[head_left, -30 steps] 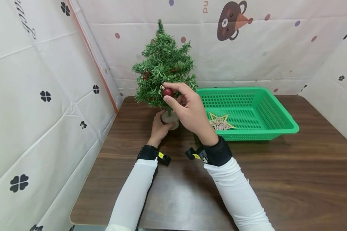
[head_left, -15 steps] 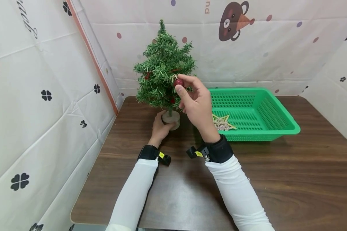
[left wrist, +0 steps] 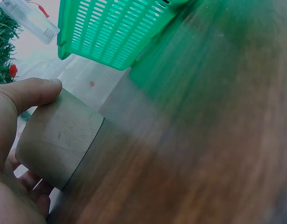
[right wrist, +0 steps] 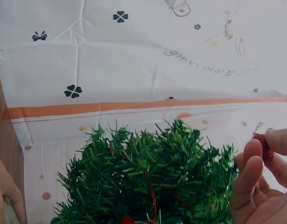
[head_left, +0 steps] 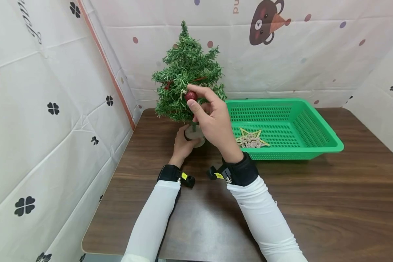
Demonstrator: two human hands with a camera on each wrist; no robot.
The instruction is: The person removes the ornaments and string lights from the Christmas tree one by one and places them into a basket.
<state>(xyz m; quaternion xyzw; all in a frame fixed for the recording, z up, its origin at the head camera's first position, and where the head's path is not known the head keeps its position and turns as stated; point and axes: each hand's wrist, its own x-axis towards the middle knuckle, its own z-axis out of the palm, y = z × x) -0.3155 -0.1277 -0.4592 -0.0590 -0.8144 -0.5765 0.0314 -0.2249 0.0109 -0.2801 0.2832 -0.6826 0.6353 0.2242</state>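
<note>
Your bauble (head_left: pixel 191 96) is dark red, your tree (head_left: pixel 187 60) green with red strips (right wrist: pixel 153 198). Towards the far edge of the brown-grained tabletop (head_left: pixel 314 203), your basket (head_left: pixel 301 150) is green, its star (head_left: pixel 250 136) yellow-edged. Your sleeves (head_left: pixel 263 216) are white, your wristbands (head_left: pixel 243 170) black with yellow tags (head_left: pixel 219 175), the backdrop (head_left: pixel 265 74) white with black clovers (head_left: pixel 29 208) and coloured dots (head_left: pixel 210 44).

Table (head_left: pixel 321 203): one, dark brown wood grain, rounded corners; its near middle bore a pale patch of reflected light (head_left: pixel 201 227). Back wall covering (head_left: pixel 301 78): white, creased, printed with coloured dots and a brown bear (head_left: pixel 259 27), which lay sideways in an orange hat. Left wall covering (head_left: pixel 68 145): white, creased; it carried black clovers (head_left: pixel 24 206) and an orange stripe (head_left: pixel 106 65). Right wall covering (head_left: pixel 381 112): white, likewise clover-printed.
</note>
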